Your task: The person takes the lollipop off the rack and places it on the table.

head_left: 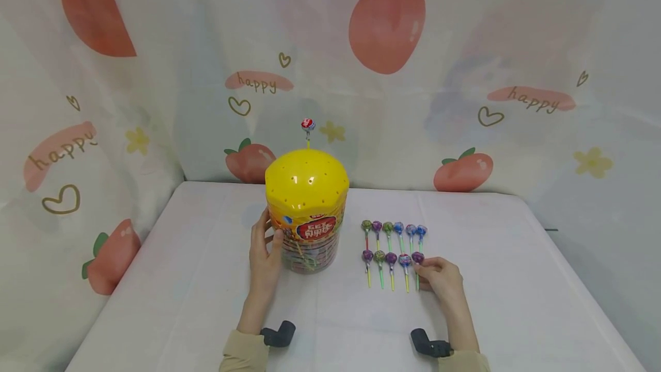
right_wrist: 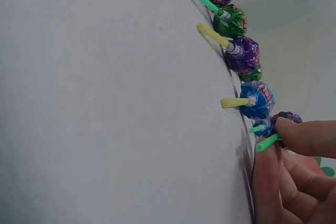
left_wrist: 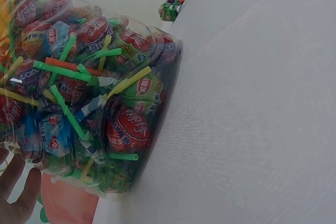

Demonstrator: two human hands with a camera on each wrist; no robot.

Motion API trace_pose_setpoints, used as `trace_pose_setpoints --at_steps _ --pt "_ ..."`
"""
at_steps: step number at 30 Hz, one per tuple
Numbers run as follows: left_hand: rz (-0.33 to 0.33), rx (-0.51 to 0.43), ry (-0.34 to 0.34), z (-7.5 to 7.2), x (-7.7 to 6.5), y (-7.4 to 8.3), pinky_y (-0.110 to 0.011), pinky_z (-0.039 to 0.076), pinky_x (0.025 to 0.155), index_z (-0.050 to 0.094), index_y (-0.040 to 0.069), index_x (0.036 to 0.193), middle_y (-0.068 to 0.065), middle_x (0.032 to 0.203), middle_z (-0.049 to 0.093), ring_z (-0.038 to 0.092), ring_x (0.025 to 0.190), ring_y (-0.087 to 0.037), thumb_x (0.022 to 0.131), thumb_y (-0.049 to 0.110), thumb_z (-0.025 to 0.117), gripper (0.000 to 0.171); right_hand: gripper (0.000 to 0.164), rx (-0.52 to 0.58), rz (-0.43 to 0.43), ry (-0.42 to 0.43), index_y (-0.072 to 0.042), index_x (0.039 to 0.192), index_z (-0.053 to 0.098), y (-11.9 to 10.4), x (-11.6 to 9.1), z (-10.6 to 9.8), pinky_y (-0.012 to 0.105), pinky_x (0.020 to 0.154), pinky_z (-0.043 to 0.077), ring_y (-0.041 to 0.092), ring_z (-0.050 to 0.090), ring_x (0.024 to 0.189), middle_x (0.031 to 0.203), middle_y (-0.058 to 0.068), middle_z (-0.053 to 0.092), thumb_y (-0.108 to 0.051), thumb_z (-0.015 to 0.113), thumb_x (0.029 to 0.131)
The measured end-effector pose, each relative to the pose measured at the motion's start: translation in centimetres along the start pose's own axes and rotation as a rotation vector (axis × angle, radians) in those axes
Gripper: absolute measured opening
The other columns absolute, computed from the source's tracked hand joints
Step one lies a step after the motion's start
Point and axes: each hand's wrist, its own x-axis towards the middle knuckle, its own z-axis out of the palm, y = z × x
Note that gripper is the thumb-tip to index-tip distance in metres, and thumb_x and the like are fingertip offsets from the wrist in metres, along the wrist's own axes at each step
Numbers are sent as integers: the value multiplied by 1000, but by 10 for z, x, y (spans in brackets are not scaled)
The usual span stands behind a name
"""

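A big clear tub point(head_left: 308, 254) of wrapped lollipops with a yellow domed lid point(head_left: 307, 179) stands upright on the table. My left hand point(head_left: 265, 257) rests against its left side, thumb toward the front; in the left wrist view its fingers point(left_wrist: 26, 195) look fairly straight beside the clear wall. My right hand point(head_left: 441, 280) pinches a purple lollipop point(head_left: 418, 258) by its green stick point(right_wrist: 268, 142), between thumb and fingertips. That lollipop is at the right end of the nearer of two rows of lollipops; a blue lollipop point(right_wrist: 256, 100) lies beside it.
Behind the nearer row lies another row of lollipops, including a blue one point(head_left: 399, 227). One lollipop point(head_left: 307, 125) rises above the tub's lid. A white cloth covers the table point(head_left: 330, 326), and a printed curtain point(head_left: 320, 16) hangs behind and at the sides.
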Motion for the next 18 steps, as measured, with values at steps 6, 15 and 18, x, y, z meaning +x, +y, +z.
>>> trace_pose_setpoints --at_steps 6,15,18 --pt "-4 -2 -1 0 0 -1 -45 43 102 32 25 150 -5 142 45 44 131 -21 99 24 52 55 29 -55 -23 39 10 105 58 0 -1 0 21 51 54 8 62 55 72 5 66 -8 67 84" --pt "2 -10 -2 0 1 -1 -50 43 103 32 24 150 -6 142 45 43 130 -23 99 24 52 55 26 -137 -45 86 9 100 62 0 -3 4 20 48 52 8 59 52 71 8 66 -9 68 83" --pt "3 -13 -4 0 1 -1 -52 42 103 31 24 150 -6 142 45 43 131 -23 99 24 52 55 25 -158 -47 92 9 99 63 0 -3 4 21 48 51 8 60 51 70 9 67 -10 68 83"
